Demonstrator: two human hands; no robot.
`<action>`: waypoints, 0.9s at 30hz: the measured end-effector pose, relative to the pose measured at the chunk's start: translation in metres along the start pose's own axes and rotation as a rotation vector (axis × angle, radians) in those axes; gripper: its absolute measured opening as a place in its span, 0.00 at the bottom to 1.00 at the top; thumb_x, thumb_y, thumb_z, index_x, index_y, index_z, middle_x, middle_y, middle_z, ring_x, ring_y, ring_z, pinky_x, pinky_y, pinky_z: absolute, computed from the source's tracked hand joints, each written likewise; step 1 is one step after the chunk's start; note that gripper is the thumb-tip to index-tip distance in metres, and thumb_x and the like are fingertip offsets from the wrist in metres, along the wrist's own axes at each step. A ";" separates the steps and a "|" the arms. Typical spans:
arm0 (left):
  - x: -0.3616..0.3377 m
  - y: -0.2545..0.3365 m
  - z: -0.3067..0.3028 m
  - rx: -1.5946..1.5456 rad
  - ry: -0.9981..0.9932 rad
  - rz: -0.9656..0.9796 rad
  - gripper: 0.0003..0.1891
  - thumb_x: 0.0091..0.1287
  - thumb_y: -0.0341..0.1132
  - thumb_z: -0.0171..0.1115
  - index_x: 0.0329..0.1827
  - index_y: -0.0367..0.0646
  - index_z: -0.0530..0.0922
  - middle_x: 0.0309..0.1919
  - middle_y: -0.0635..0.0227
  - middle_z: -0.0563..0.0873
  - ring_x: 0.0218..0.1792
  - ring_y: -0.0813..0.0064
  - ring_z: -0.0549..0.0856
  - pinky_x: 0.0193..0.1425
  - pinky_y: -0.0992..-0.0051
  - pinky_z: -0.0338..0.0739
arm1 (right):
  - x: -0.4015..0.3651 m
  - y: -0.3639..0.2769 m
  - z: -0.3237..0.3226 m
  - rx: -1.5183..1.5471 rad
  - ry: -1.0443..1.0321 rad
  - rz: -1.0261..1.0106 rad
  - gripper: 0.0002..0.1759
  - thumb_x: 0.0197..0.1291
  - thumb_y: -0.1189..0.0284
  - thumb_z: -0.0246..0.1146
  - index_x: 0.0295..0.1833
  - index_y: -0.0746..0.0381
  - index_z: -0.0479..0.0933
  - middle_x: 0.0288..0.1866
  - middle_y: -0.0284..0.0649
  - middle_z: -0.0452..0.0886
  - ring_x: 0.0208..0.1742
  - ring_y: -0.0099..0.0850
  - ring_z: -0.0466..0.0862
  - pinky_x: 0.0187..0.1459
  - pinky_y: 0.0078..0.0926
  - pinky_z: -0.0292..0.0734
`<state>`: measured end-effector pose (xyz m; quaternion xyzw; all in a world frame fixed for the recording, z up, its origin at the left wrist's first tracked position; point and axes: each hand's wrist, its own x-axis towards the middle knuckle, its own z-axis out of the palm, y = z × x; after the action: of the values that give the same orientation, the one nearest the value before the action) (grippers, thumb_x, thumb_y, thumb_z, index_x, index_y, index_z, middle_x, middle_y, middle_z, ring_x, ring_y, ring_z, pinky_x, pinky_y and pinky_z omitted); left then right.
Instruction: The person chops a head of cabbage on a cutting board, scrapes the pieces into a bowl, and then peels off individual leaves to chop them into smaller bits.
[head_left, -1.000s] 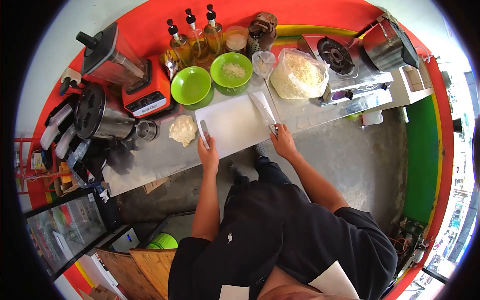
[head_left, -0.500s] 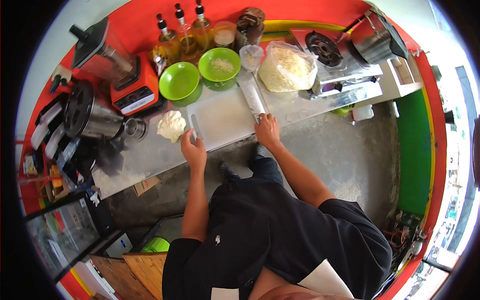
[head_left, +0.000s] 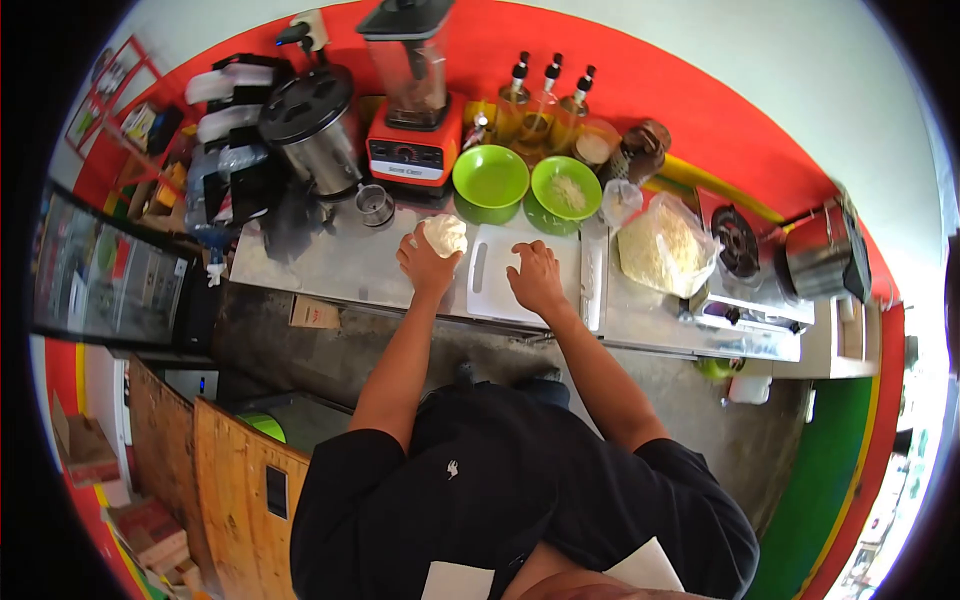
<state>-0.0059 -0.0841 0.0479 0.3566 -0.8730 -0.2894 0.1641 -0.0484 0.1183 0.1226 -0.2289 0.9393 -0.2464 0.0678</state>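
My left hand (head_left: 428,264) is at a pale lump of dough (head_left: 446,234) on the steel counter. Its fingers curve around the left side, and the thumb rests near the front. Over a white cutting board (head_left: 503,290) hovers my right hand (head_left: 537,277), fingers apart with nothing in them. Along the board's right side lies a long, flat, silvery-white thing (head_left: 594,270). Behind the board stand two green bowls; the left bowl (head_left: 490,180) looks bare inside, while the right bowl (head_left: 566,190) has pale shreds in it.
A red blender (head_left: 408,150), a steel pot with a black lid (head_left: 312,120) and a small metal cup (head_left: 374,205) stand left. Pump bottles (head_left: 540,110) line the back. At right are a bag of pale shreds (head_left: 665,248), a gas stove (head_left: 740,245) and a large pot (head_left: 825,255).
My left hand has gone from the board's left edge to the dough. My right hand has left the end of the long silvery thing and come over the board. The view has turned left.
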 end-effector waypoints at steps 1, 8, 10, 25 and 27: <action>0.004 -0.001 0.000 0.021 -0.054 -0.031 0.55 0.47 0.46 0.84 0.78 0.60 0.58 0.71 0.53 0.65 0.71 0.45 0.64 0.73 0.46 0.61 | 0.004 -0.006 -0.003 -0.015 -0.011 -0.052 0.23 0.59 0.69 0.68 0.60 0.60 0.77 0.59 0.48 0.76 0.63 0.49 0.75 0.62 0.51 0.70; 0.012 -0.007 0.012 -0.089 -0.088 -0.109 0.57 0.41 0.48 0.87 0.77 0.51 0.62 0.65 0.48 0.75 0.65 0.48 0.77 0.68 0.50 0.73 | 0.036 -0.039 -0.009 -0.090 -0.147 -0.211 0.23 0.60 0.67 0.67 0.61 0.60 0.78 0.59 0.50 0.76 0.64 0.50 0.75 0.64 0.52 0.69; 0.010 -0.010 0.012 -0.207 -0.098 -0.128 0.57 0.42 0.45 0.86 0.77 0.52 0.61 0.64 0.48 0.75 0.65 0.47 0.77 0.68 0.52 0.74 | 0.042 -0.042 -0.003 -0.332 -0.210 -0.216 0.25 0.59 0.65 0.67 0.61 0.61 0.77 0.60 0.51 0.76 0.64 0.51 0.75 0.64 0.55 0.68; -0.016 0.059 -0.070 -1.060 -0.688 0.084 0.53 0.44 0.19 0.79 0.78 0.45 0.64 0.68 0.59 0.75 0.67 0.63 0.77 0.71 0.66 0.74 | 0.047 -0.007 -0.010 1.732 -0.553 0.367 0.28 0.76 0.55 0.57 0.72 0.61 0.68 0.67 0.42 0.78 0.66 0.38 0.80 0.67 0.44 0.76; -0.015 0.073 -0.078 -1.050 -0.694 0.160 0.53 0.45 0.18 0.77 0.80 0.47 0.63 0.69 0.60 0.75 0.68 0.64 0.77 0.71 0.66 0.74 | 0.039 -0.009 -0.022 1.755 -0.478 0.326 0.28 0.77 0.59 0.56 0.74 0.61 0.66 0.68 0.43 0.77 0.67 0.38 0.80 0.67 0.44 0.76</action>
<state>0.0047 -0.0615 0.1529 0.0477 -0.6412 -0.7645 0.0457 -0.0849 0.1024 0.1457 -0.0050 0.3974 -0.8036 0.4431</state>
